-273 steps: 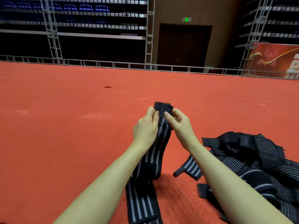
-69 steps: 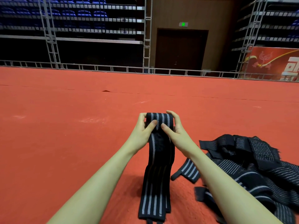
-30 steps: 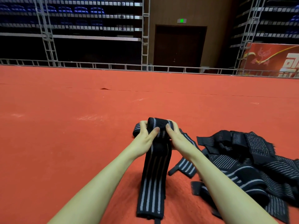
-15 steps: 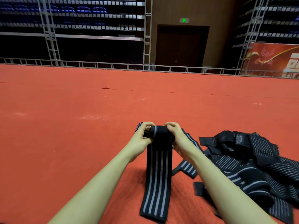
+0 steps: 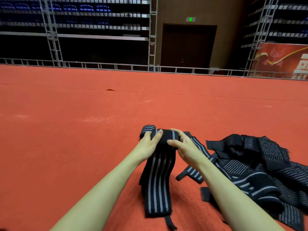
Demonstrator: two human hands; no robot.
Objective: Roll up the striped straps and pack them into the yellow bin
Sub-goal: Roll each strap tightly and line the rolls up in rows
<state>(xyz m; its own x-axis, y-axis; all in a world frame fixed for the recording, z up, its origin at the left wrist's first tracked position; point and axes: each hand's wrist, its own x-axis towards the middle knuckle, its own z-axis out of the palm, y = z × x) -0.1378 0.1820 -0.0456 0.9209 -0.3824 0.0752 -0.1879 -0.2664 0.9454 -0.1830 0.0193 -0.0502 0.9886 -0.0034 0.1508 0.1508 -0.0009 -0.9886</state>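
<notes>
Strap: black, grey-striped strap [image 5: 159, 179], its top end rolled between both hands, the tail hanging below them onto the red carpet [image 5: 66, 139].
Left hand [image 5: 148, 144]: fingers curled round the roll's left end.
Right hand [image 5: 184, 146]: fingers clamped on the roll's right end.
Pile: loose striped straps [image 5: 260, 167] right of the right hand.

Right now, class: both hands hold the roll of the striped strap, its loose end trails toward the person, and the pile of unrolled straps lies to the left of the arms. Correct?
Not quite. In the head view the pile of unrolled straps lies to the right of the arms. The left hand and right hand do hold the striped strap.
</notes>
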